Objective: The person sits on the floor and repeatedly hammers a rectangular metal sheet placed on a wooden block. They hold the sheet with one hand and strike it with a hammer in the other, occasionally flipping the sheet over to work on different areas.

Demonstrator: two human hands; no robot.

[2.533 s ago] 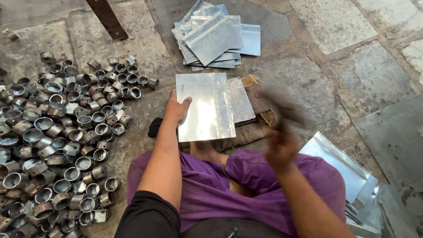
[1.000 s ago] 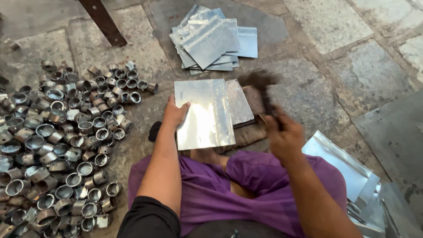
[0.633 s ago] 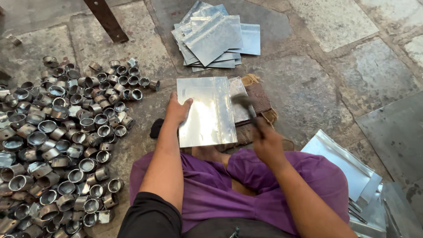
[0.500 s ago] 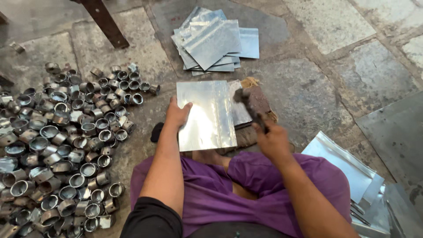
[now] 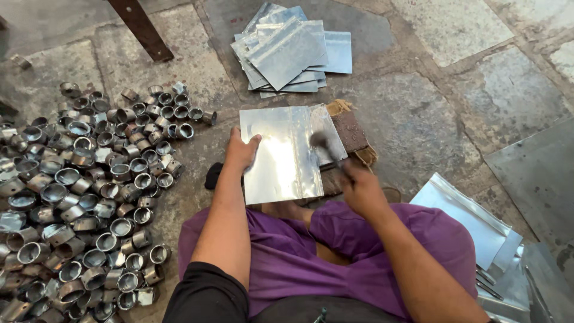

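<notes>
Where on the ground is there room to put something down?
Bare stone floor lies open between the stack of grey metal sheets and the large grey sheet at the right edge. It is crowded on the left, where the heap of small shiny metal rings covers the ground.

We see a shiny silver metal sheet (image 5: 281, 152) under our left fingers, purple trousers (image 5: 287, 257), and dull grey metal rings (image 5: 89, 185).

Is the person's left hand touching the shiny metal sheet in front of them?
Touching. The head view shows the left hand pressed on the metal sheet's left edge, thumb lying over its surface.
</notes>
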